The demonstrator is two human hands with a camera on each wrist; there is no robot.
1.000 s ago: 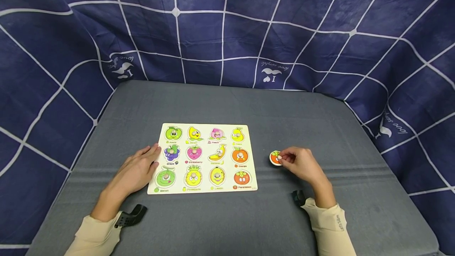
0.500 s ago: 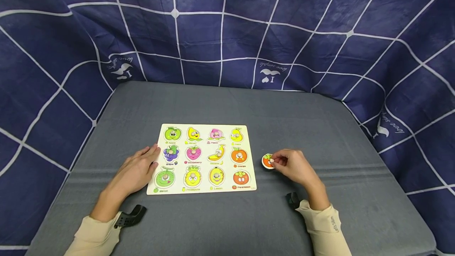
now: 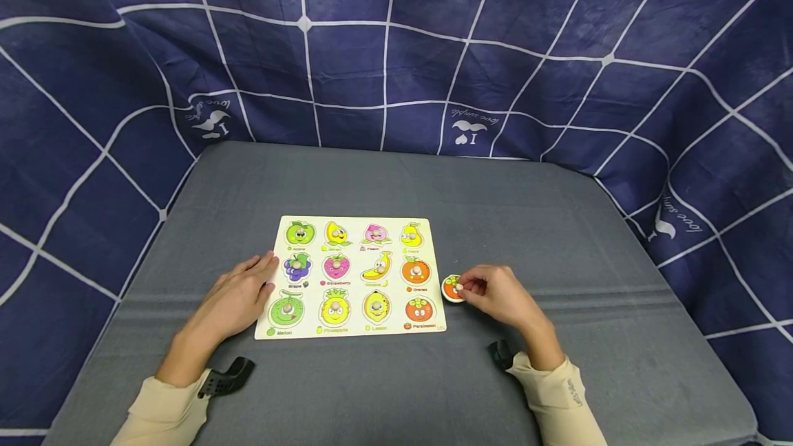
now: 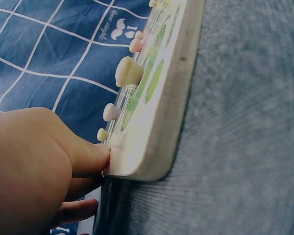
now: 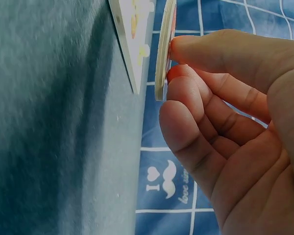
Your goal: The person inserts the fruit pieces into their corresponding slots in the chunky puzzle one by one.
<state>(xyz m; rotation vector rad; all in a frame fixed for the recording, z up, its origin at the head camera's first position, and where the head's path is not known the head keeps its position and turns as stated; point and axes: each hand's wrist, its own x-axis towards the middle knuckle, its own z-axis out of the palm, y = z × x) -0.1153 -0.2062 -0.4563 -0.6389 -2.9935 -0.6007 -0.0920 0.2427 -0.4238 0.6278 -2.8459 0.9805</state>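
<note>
My right hand (image 3: 498, 294) pinches a round orange-red persimmon puzzle piece (image 3: 451, 289) by its knob, between thumb and fingers. In the right wrist view the wooden piece (image 5: 163, 63) is seen edge-on, above the grey surface. It is just right of the cream fruit puzzle board (image 3: 357, 308). Knobbed fruit pieces sit in the board; the persimmon picture (image 3: 420, 309) at its lower right has no knob. My left hand (image 3: 238, 294) lies at the board's left edge with fingers extended. In the left wrist view its thumb (image 4: 90, 157) touches the board near a corner.
The board lies flat on a grey cloth-covered table (image 3: 347, 391). A navy curtain (image 3: 347, 67) with white grid lines surrounds the back and sides. Black wrist straps (image 3: 229, 376) show at both beige sleeves (image 3: 164, 408).
My right hand has carried the persimmon piece leftward across the table, close to the board's right edge. The left hand and the board stay about where they were.
</note>
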